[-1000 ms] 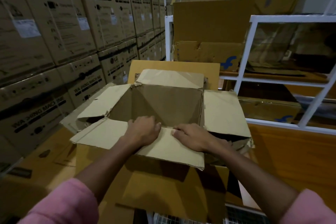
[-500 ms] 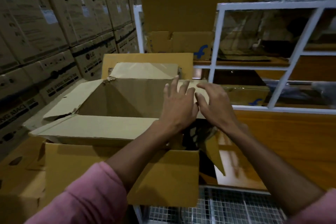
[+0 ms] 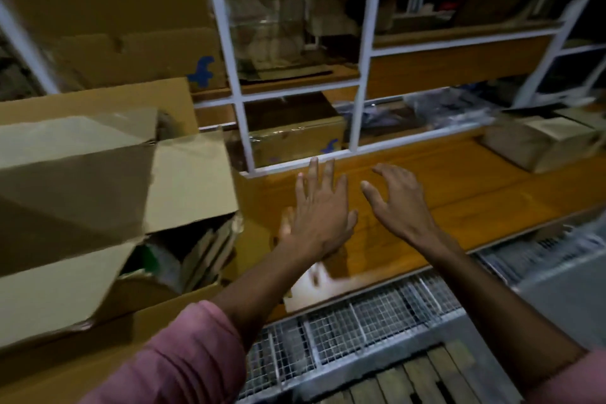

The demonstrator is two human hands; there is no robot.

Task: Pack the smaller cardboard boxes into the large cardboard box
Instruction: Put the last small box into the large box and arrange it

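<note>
Head view showed the left hand spread flat, its 4 fingers straight and fanned, palm down over the smooth orange-brown wooden shelf and holding nothing. Whether the palm touched the wood could not be told. Just beside it the right hand hung with thumb out and fingers loosely curved, also holding nothing. Both forearms ran back to pink sleeves of soft, finely ribbed cloth.

Left of the hands stood the large cardboard box, open, its pale matte flaps folded outward; 1 square flap slanted toward the left hand but stayed apart from it. Under that flap, thin cardboard sheets stood on edge in a dark gap.

Beyond the fingertips rose a white-painted metal frame of straight bars forming rectangular openings. Behind its lower opening sat a small cardboard box, glossy with tape and printed with a blue mark. Far right on the shelf lay another small cardboard box, pale, low and blurred. Behind the large box leaned flat brown cardboard panels, 1 bearing a blue mark.

Below the shelf edge ran a silvery wire mesh grid with fine square cells, and below that, rough wooden slats.
</note>
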